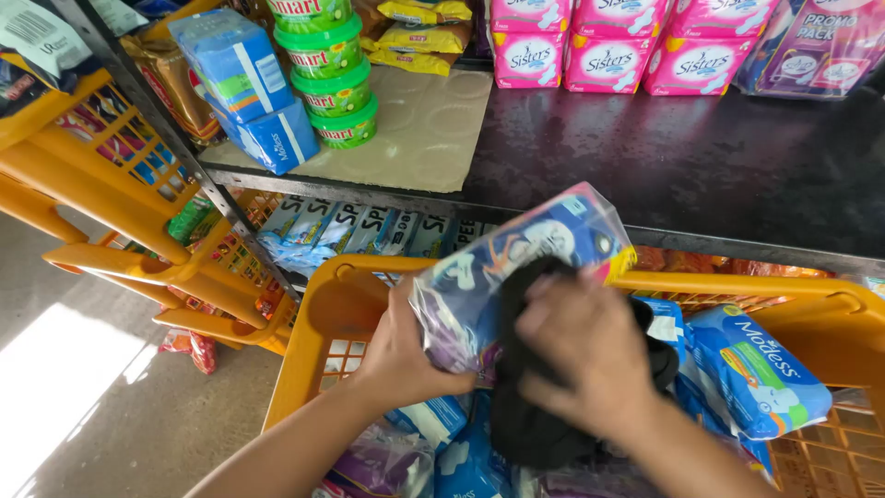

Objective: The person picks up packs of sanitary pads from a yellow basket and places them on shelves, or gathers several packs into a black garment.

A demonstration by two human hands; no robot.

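My left hand [398, 355] grips the lower left side of a clear-wrapped blue and purple soft packet [544, 242], held tilted over an orange plastic basket [318, 332]. My right hand [590, 355] presses a black cloth [530, 420] against the front of that packet. The cloth hangs down below the hand and covers part of the packet. Both hands are above the basket's middle.
The basket holds several blue and purple soft packets [756, 373]. A dark shelf [701, 157] behind carries pink packets [604, 55], green tubs [332, 78] and blue packets [249, 83]. Orange rack baskets [111, 175] stand at left over a grey floor [92, 406].
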